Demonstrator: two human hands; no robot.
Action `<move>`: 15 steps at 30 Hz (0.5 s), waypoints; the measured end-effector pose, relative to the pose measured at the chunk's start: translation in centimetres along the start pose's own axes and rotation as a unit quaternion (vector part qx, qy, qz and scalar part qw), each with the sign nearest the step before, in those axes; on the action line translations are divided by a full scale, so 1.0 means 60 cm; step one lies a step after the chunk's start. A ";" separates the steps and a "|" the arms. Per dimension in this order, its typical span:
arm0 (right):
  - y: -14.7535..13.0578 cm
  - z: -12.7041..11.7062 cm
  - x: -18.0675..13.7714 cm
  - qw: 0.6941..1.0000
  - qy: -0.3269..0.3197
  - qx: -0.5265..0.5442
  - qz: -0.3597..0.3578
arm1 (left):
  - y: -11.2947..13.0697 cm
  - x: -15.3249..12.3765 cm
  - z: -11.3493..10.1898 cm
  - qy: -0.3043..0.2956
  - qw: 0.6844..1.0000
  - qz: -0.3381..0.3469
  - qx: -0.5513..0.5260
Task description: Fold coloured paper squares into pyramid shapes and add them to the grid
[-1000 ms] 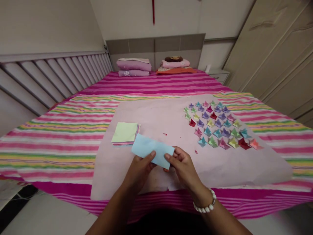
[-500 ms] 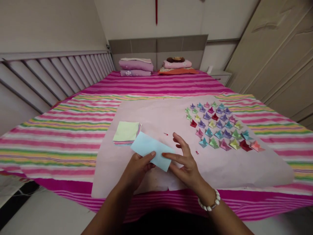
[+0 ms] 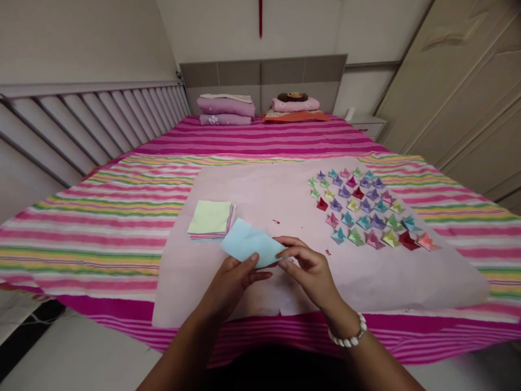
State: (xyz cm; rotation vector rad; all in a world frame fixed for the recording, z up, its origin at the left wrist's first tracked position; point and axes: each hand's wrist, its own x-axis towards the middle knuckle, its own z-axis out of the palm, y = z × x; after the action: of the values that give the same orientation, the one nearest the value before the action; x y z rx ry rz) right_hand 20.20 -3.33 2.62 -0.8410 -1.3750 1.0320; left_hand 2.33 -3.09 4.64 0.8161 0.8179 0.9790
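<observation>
A light blue sheet of folding paper (image 3: pixel 249 241), doubled into a rectangle, is held up in front of me. My left hand (image 3: pixel 238 277) pinches its lower edge, thumb on top and fingers beneath. At its right end, my right hand (image 3: pixel 307 266) grips the corner between thumb and fingers, and the paper bends there. Just behind the left end lies a stack of square coloured paper (image 3: pixel 209 218), pale green on top. To the right, several rows of small folded paper boats (image 3: pixel 365 206) stand in many colours.
A large pale sheet (image 3: pixel 252 187) lies under everything on the striped bedspread (image 3: pixel 122 228). Small red scraps (image 3: pixel 328 252) rest near my right hand. Folded purple bedding (image 3: pixel 227 108) and a pink pile (image 3: pixel 297 105) sit by the headboard (image 3: pixel 260 76).
My right hand's raised fingers have come down and closed on the paper's right corner. That end of the blue paper now bends and is turned up slightly.
</observation>
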 end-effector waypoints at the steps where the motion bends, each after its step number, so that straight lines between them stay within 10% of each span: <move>1: 0.000 0.002 0.002 1.000 0.012 0.020 0.015 | -0.002 0.001 0.000 0.001 1.000 -0.003 0.002; 15: 0.022 0.027 0.001 0.980 0.053 0.141 0.131 | -0.008 0.005 0.000 0.038 0.984 0.068 0.163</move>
State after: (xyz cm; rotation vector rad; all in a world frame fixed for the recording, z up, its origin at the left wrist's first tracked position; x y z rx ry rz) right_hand 18.45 -2.95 1.51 -0.8643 -1.0162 1.3298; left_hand 2.60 -2.95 4.13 1.1334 1.0154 1.0162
